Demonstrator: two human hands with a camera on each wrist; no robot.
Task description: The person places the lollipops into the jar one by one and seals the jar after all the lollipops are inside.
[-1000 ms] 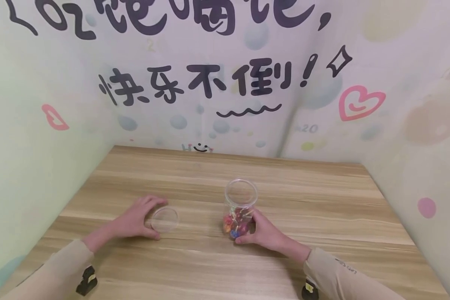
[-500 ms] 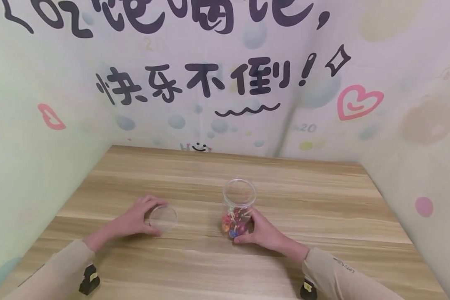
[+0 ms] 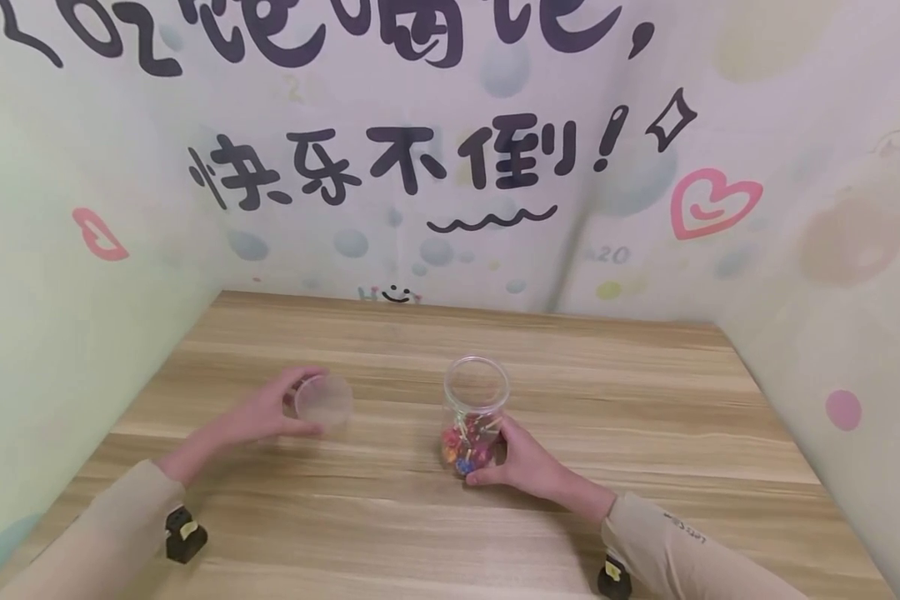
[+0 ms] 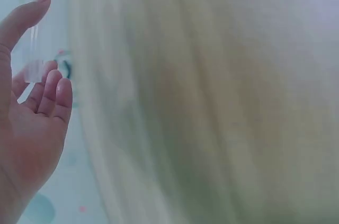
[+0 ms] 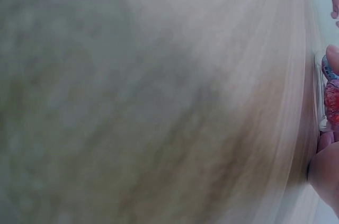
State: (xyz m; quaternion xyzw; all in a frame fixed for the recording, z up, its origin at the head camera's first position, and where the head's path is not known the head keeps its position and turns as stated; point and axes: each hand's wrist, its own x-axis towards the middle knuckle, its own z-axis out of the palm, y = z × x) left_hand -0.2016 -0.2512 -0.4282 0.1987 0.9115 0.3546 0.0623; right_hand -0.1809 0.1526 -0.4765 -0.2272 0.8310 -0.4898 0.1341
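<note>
A clear open-topped jar (image 3: pixel 477 385) stands upright on the wooden table, right of its middle. Several wrapped lollipops (image 3: pixel 465 450) lie inside, with their sticks pointing up. My right hand (image 3: pixel 528 467) grips the jar low on its right side. Farther left, my left hand (image 3: pixel 266 408) holds a clear round lid (image 3: pixel 326 402) by its edge, between thumb and fingers, raised over the table. In the left wrist view the lid (image 4: pixel 34 70) shows edge-on between the thumb and fingers. The right wrist view catches only part of the jar with a red lollipop (image 5: pixel 331 99).
The wood-grain table (image 3: pixel 390 533) reaches back to a printed wall cloth (image 3: pixel 390 242) with dark lettering. Cloth walls close in the left and right sides. A black wrist device (image 3: pixel 185 535) sits under the left sleeve, and another wrist device (image 3: pixel 613 577) under the right.
My left hand has lifted the lid up off the table and moved slightly away from me. My right hand stays on the jar. The head view has shifted a little.
</note>
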